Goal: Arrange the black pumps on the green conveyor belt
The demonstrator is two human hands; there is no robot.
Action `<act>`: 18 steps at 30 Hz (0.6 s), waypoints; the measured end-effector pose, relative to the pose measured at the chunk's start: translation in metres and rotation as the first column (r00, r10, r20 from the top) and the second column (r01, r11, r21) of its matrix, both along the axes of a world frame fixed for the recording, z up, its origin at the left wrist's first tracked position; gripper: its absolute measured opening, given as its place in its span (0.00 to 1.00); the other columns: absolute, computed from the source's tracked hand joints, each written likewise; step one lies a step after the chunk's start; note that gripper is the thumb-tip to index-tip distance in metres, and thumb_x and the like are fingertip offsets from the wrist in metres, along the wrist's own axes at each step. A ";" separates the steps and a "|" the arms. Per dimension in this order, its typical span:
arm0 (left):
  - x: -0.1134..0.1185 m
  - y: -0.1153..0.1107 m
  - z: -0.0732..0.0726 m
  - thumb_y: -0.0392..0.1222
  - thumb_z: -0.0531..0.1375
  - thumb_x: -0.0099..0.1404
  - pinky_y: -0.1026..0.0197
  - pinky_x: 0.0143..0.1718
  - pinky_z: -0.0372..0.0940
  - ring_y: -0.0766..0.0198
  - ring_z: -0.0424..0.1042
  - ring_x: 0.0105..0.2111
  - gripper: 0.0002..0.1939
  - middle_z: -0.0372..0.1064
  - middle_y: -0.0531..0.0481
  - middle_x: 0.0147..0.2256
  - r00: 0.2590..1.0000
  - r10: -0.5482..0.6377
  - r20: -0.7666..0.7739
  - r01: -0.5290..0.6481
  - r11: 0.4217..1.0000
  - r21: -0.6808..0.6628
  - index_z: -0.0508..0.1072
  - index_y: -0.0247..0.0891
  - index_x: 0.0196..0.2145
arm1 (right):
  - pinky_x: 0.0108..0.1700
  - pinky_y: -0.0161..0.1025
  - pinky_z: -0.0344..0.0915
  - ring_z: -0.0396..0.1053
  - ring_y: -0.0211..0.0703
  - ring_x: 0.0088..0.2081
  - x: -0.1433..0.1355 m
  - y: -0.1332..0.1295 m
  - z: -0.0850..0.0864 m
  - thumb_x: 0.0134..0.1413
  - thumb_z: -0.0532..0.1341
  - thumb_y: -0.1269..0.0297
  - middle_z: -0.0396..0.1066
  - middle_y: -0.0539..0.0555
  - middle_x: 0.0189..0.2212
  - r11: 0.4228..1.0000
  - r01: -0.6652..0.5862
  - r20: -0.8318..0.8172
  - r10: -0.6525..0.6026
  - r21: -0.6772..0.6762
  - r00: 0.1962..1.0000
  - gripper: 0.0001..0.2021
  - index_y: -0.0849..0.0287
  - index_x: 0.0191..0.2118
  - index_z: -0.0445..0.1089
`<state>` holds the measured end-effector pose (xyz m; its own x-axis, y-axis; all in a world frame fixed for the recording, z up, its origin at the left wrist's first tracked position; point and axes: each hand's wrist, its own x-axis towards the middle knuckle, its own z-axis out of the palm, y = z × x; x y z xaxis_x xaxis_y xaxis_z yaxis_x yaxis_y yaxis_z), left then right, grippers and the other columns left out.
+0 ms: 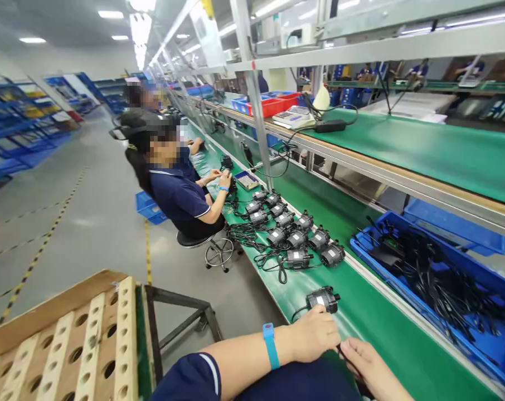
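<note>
My left hand [314, 334], with a blue wristband, rests on the green bench edge, fingers curled by a small black pump [323, 299] and touching its black cord. My right hand [372, 365] lies just right of it, fingers closed on the thin cord at the bench edge. Whether the left hand grips the pump itself is hidden.
Several black pumps with cords [294, 234] lie grouped farther along the green bench [373, 317]. A blue bin of black cables [436, 278] sits right. A co-worker in dark blue [181, 195] sits ahead on a stool. A perforated cardboard tray [68, 345] stands at my left.
</note>
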<state>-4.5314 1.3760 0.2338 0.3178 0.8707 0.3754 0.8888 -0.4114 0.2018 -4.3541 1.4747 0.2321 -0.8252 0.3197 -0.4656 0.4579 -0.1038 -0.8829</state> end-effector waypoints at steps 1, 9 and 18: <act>-0.002 -0.001 -0.001 0.46 0.52 0.74 0.54 0.34 0.51 0.62 0.60 0.28 0.19 0.67 0.50 0.25 1.000 -0.005 0.009 0.005 1.000 0.018 0.70 0.38 0.26 | 0.23 0.37 0.37 0.39 0.33 0.19 -0.001 -0.001 -0.002 0.41 0.56 0.19 0.42 0.41 0.14 0.998 -0.012 0.034 0.014 -0.058 0.999 0.37 0.55 0.25 0.60; -0.005 -0.047 -0.006 0.50 0.57 0.71 0.42 0.59 0.58 0.46 0.62 0.61 0.20 0.67 0.33 0.58 0.867 0.295 0.401 -0.358 0.930 0.089 0.69 0.37 0.55 | 0.21 0.32 0.34 0.37 0.28 0.18 -0.028 -0.020 0.027 0.42 0.67 0.30 0.47 0.41 0.17 0.913 0.308 0.125 -0.284 -0.268 0.951 0.32 0.59 0.30 0.68; 0.029 -0.062 -0.012 0.50 0.74 0.46 0.52 0.47 0.68 0.53 0.74 0.43 0.31 0.76 0.46 0.41 0.273 0.376 0.886 0.096 0.905 -0.414 0.76 0.35 0.46 | 0.22 0.37 0.55 0.51 0.37 0.22 -0.082 -0.048 0.077 0.53 0.63 0.43 0.56 0.50 0.24 0.921 0.306 -0.101 -0.338 -0.243 0.936 0.19 0.55 0.32 0.68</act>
<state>-4.5020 1.3141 0.2221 -0.1893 0.9819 0.0003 0.0097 0.0016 1.0000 -4.4366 1.4270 0.3088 -0.7560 0.4817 -0.4432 0.2420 -0.4234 -0.8730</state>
